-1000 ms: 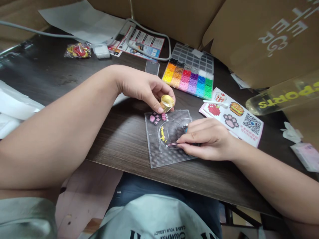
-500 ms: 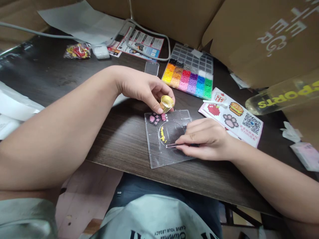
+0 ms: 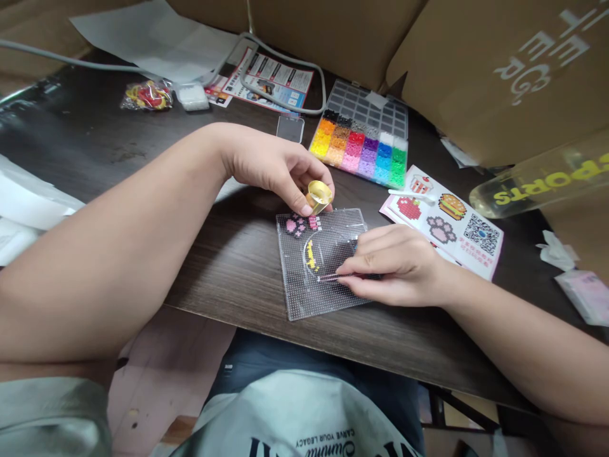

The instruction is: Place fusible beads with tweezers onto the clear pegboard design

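Note:
Between the fingers of my left hand (image 3: 285, 171) is a small gold cup (image 3: 319, 195), tilted above the top edge of a clear pegboard (image 3: 304, 304). My right hand (image 3: 397, 266) is closed on thin tweezers (image 3: 328, 277), whose tips point left over the pegboard. A round clear dish (image 3: 328, 259) lies on the board, with several yellow beads (image 3: 311, 255) along its left side. Near the top of the board sit a pink and black paw made of beads (image 3: 295, 225) and a small patch of pink and white beads (image 3: 314, 222), partly under the cup.
Behind the board stands an open bead box (image 3: 364, 149) with coloured compartments. A pattern sheet (image 3: 469, 235) with a white spoon (image 3: 412, 197) lies to the right. Further out are a plastic bottle (image 3: 533, 184), a bagged bundle (image 3: 146, 96), a cable (image 3: 285, 60) and cardboard (image 3: 457, 82).
Both hands keep nearly the same place, still on the cup and the tweezers. The view has shifted very slightly.

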A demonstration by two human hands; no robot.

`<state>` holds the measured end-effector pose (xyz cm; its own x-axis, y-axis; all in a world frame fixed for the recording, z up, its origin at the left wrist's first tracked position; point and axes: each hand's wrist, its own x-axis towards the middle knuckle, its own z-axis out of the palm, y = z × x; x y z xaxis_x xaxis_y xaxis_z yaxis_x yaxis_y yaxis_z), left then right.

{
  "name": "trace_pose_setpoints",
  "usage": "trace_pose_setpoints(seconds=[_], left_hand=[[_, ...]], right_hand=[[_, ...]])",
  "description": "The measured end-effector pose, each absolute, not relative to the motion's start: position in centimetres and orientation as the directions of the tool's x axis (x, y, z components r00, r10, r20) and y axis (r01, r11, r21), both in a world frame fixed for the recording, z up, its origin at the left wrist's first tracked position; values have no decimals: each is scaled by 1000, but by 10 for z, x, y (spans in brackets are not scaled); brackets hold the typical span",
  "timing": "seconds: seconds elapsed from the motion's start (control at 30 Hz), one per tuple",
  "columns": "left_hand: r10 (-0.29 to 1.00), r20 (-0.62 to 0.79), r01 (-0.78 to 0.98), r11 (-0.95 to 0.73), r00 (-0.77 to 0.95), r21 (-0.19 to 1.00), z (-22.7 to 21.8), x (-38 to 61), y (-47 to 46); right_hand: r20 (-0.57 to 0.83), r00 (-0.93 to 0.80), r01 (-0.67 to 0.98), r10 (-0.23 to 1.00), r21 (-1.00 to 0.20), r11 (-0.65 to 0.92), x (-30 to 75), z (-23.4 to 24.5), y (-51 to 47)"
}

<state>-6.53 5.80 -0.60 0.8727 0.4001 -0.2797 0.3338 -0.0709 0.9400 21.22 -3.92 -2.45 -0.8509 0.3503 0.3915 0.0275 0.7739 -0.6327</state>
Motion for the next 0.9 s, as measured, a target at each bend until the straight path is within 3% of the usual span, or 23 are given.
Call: trace_pose_setpoints(seconds=[0.9], left_hand=[[395, -296, 357, -90, 870, 930, -5, -65, 58]], right_hand=[[311, -846, 121, 432, -678, 725, 211, -19, -43]])
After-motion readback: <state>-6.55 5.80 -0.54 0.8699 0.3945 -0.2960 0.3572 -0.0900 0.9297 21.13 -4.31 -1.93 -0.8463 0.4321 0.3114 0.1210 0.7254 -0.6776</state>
